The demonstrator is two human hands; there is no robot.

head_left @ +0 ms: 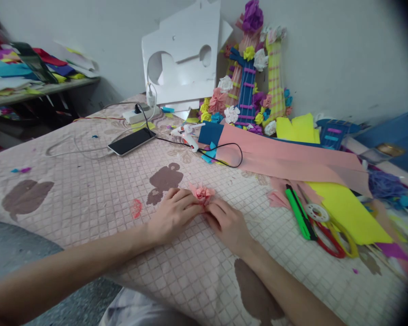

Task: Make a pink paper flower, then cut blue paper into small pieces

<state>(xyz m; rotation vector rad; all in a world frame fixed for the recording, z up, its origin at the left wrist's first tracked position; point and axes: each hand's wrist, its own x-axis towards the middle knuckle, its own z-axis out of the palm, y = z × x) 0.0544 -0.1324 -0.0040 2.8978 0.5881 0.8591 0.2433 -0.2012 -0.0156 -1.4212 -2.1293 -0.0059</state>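
Observation:
Between my two hands, low over the table, is a small pink crepe-paper flower point(202, 194) with ruffled petals facing away from me. My left hand point(177, 212) has its fingers closed on the flower's near left side. From the right, my right hand point(229, 224) pinches the base with curled fingers. The fingertips of both hands meet there and hide the flower's underside. Left of my left hand, a reddish-pink mark or scrap point(136, 208) shows on the patterned tablecloth point(98, 217).
Ahead are a white glue gun point(187, 136), its black cable, a phone point(132, 142) and a power strip point(141, 113). To the right lie a pink sheet point(285, 151), a green cutter point(299, 213), scissors point(333, 237) and yellow paper point(353, 213). Decorated paper guitars point(247, 93) lean on the wall.

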